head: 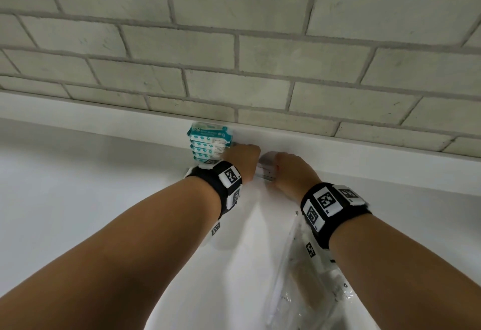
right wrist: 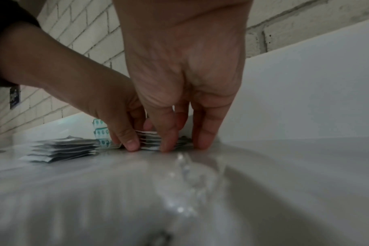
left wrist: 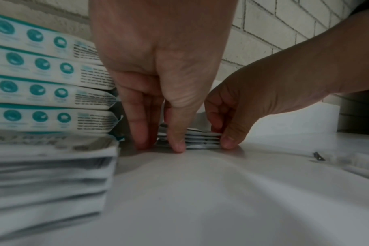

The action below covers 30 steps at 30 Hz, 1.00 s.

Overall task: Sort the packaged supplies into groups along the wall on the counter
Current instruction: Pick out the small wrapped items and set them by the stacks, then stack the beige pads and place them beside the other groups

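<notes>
A small stack of flat white-and-grey packets (left wrist: 202, 139) lies on the white counter (head: 104, 199) close to the wall. My left hand (head: 242, 159) holds its left end, thumb in front and fingers at the side. My right hand (head: 289, 171) holds its right end in the same way, fingertips down on the counter. Just left of my left hand, a taller stack of teal-and-white packs (head: 209, 144) stands against the wall. In front of it lies a stack of grey-and-white sachets (left wrist: 48, 174), which my left wrist mostly hides in the head view.
A crumpled clear plastic bag (head: 299, 264) lies on the counter under my right forearm. A white upstand (head: 364, 147) runs along the back of the counter below the grey brick wall (head: 234, 43).
</notes>
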{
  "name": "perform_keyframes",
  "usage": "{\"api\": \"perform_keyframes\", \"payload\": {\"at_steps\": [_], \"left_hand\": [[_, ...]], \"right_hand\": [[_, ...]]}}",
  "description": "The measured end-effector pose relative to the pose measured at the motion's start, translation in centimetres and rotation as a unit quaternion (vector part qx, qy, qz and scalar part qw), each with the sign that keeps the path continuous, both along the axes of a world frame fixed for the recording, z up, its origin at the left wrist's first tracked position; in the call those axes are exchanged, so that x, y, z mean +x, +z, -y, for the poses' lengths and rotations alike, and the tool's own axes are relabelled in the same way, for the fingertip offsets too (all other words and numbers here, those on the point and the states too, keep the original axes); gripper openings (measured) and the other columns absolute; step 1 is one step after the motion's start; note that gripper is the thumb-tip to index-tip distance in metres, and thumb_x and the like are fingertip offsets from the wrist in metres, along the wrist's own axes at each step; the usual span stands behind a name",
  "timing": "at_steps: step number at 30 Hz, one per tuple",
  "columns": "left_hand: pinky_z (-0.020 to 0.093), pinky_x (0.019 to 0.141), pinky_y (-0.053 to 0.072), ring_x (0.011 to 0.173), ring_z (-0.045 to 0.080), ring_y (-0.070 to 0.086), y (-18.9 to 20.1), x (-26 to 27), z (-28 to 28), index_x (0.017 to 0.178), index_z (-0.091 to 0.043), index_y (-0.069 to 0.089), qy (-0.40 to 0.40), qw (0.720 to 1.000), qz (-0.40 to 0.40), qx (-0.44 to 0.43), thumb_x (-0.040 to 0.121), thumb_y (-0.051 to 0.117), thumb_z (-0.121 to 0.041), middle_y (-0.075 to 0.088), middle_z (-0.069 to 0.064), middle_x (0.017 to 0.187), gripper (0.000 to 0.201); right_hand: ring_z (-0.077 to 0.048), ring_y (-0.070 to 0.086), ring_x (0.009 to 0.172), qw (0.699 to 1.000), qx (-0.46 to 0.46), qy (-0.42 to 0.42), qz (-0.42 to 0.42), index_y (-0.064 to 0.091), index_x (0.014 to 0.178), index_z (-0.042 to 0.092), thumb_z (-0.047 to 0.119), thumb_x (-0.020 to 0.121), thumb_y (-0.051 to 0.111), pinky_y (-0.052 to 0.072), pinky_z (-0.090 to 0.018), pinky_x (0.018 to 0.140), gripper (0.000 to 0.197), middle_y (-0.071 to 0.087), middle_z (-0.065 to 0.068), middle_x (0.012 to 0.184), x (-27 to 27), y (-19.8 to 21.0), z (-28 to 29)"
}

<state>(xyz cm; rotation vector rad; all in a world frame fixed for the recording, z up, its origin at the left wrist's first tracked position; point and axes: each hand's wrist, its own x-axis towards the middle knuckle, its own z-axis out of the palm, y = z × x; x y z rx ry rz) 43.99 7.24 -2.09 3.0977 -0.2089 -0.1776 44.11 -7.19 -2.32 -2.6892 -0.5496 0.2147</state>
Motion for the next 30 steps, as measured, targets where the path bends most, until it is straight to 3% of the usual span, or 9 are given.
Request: {"api": "perform_keyframes", "payload": {"at_steps": [5,11,16,21,24,26,27,28,30], "left_hand": [[0.038,0.082,0.048,0.107,0.034,0.057,-0.7,0.7,0.5,0.117,-0.003,0.055,0.026,0.999,0.014,0.024,0.091,0.058,-0.009,0.063,0.019,0.113,0.027],[0.040,0.080,0.050,0.106,0.035,0.058,-1.4,1.4,0.6,0.117,-0.002,0.055,0.064,0.997,0.030,0.023,0.090,0.058,-0.011,0.062,0.022,0.114,0.029],[0.038,0.078,0.051,0.102,0.032,0.060,-1.2,2.1,-0.2,0.113,-0.003,0.056,0.046,0.999,0.017,-0.003,0.088,0.062,-0.013,0.064,0.018,0.110,0.028],[0.040,0.080,0.052,0.104,0.033,0.061,-1.3,1.9,0.3,0.115,-0.002,0.056,0.052,0.998,0.030,0.016,0.090,0.059,-0.012,0.063,0.020,0.112,0.026],[0.037,0.079,0.049,0.105,0.033,0.059,-0.7,1.2,0.5,0.116,-0.003,0.053,0.064,0.998,0.020,0.002,0.090,0.058,-0.010,0.062,0.019,0.113,0.027],[0.036,0.075,0.046,0.105,0.033,0.058,0.4,0.1,1.0,0.119,-0.003,0.050,0.068,0.997,0.019,0.002,0.091,0.056,-0.009,0.061,0.018,0.114,0.028],[0.036,0.072,0.043,0.104,0.032,0.059,1.1,-0.8,1.5,0.120,-0.004,0.049,0.067,0.997,0.026,0.003,0.092,0.054,-0.009,0.061,0.017,0.114,0.029],[0.035,0.070,0.041,0.101,0.032,0.059,1.9,-1.8,2.0,0.120,-0.005,0.048,0.056,0.998,0.038,0.004,0.092,0.052,-0.009,0.060,0.014,0.113,0.028],[0.034,0.068,0.041,0.097,0.030,0.061,3.4,-4.3,3.4,0.118,-0.009,0.049,-0.009,0.998,0.061,0.001,0.092,0.051,-0.014,0.060,0.010,0.110,0.026]], "right_hand": [[-0.021,0.061,0.105,0.999,0.016,-0.024,0.019,0.060,0.126,0.031,0.000,0.088,0.042,0.050,-0.032,0.092,0.053,0.064,-0.002,0.118,0.4,-0.6,0.1],[-0.025,0.059,0.112,0.997,-0.019,-0.070,0.000,0.060,0.126,0.019,0.009,0.094,0.047,0.045,-0.030,0.093,0.036,0.063,-0.006,0.122,1.2,-0.5,-0.1],[-0.027,0.062,0.106,0.996,-0.038,-0.085,-0.002,0.062,0.117,0.012,0.009,0.091,0.051,0.048,-0.032,0.088,0.029,0.066,-0.009,0.115,1.6,-0.6,-0.2],[-0.027,0.062,0.106,0.994,-0.048,-0.094,-0.006,0.062,0.117,0.010,0.009,0.090,0.052,0.048,-0.032,0.088,0.028,0.066,-0.010,0.115,1.7,-0.8,-0.3],[-0.021,0.060,0.104,0.996,-0.042,-0.075,-0.031,0.061,0.117,0.012,0.016,0.090,0.059,0.044,-0.025,0.084,0.027,0.065,-0.004,0.114,1.6,0.3,0.2],[-0.012,0.054,0.091,0.997,-0.022,-0.039,-0.069,0.062,0.107,0.018,0.023,0.088,0.067,0.038,-0.018,0.077,0.021,0.059,0.007,0.100,1.0,1.8,0.9],[-0.008,0.050,0.082,0.996,-0.012,-0.020,-0.091,0.059,0.096,0.022,0.024,0.087,0.068,0.037,-0.016,0.071,0.013,0.054,0.010,0.091,0.4,2.7,1.4],[-0.006,0.049,0.077,0.993,-0.008,-0.010,-0.117,0.053,0.085,0.027,0.024,0.086,0.069,0.036,-0.015,0.064,0.017,0.050,0.013,0.085,-0.4,3.5,2.1],[-0.012,0.055,0.086,0.989,0.001,-0.007,-0.150,0.049,0.082,0.028,0.029,0.084,0.071,0.040,-0.019,0.066,0.022,0.056,0.009,0.089,-2.2,4.6,3.5]]}}
